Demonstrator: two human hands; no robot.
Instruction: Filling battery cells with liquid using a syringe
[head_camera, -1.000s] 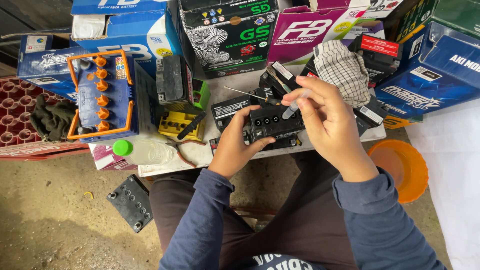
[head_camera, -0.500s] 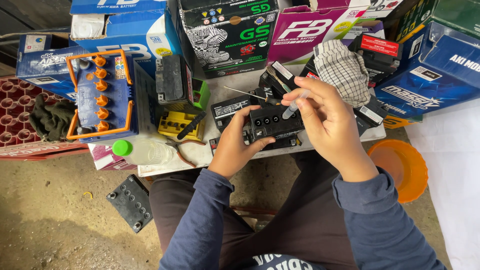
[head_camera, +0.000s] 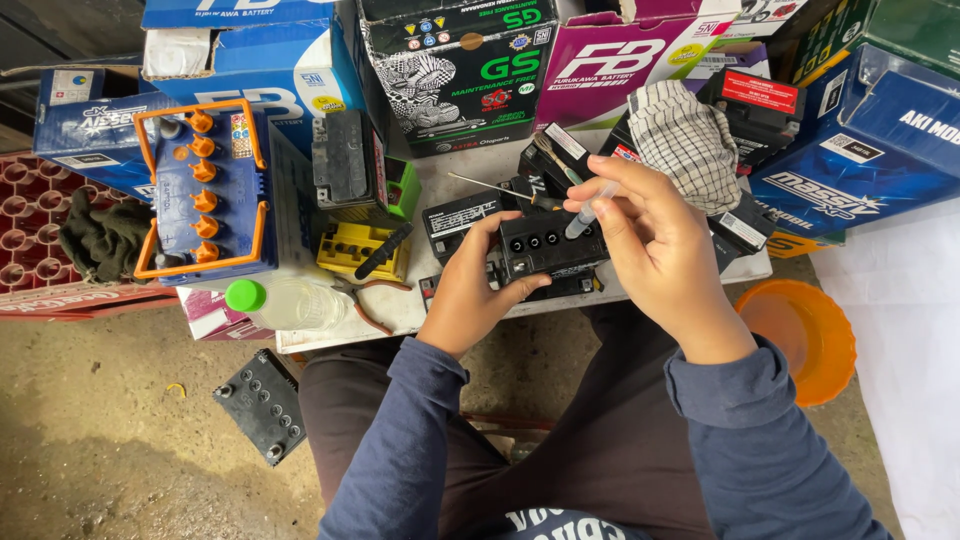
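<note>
dropper (head_camera: 590, 214) tip hidden, batt (head_camera: 545, 248) part-covered

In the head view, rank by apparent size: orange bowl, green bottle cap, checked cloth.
1. orange bowl, though it sits lower, off the bench, so depth may skew this
2. checked cloth
3. green bottle cap

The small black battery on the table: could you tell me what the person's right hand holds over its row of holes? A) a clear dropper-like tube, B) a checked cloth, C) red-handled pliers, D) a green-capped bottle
A: the right hand pinches a thin clear tube, tip down at the small black battery, which the left hand steadies.
</note>
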